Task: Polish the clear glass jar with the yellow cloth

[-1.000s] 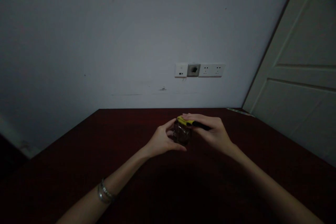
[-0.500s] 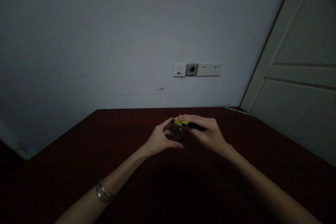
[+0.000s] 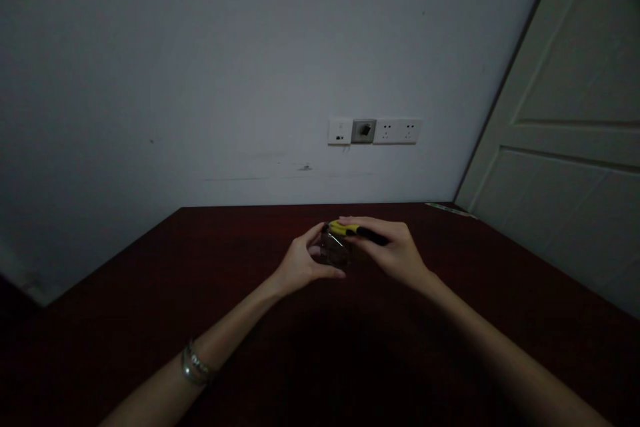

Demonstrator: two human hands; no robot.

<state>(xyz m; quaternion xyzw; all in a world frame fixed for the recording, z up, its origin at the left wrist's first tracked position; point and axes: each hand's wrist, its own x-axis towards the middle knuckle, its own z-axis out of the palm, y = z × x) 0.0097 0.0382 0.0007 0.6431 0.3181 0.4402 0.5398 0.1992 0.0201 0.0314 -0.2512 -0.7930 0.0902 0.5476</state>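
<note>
My left hand (image 3: pixel 304 261) is curled round a small see-through vessel (image 3: pixel 335 250), which looks like a glass or jar; its thumb lies along the near side. In my right hand (image 3: pixel 395 247) is a yellow and black tool (image 3: pixel 345 229), gripped by its dark handle end, with the yellow part over the top of the vessel. The kind of tool cannot be made out in the dim light. Its tip, close to my left fingertips, seems to meet the vessel's rim, though the contact is unclear.
Both hands are above a dark red-brown table (image 3: pixel 240 240). Behind it rises a pale wall (image 3: pixel 240 67) with a row of sockets (image 3: pixel 397 131). A panelled white door (image 3: pixel 560 147) stands to the right, and a thin strip (image 3: pixel 450 209) lies at the table's back right corner.
The view has shifted slightly. Both hands keep hold of the vessel and the tool, appearing a little further left, and the tool's angle looks nearly the same.
</note>
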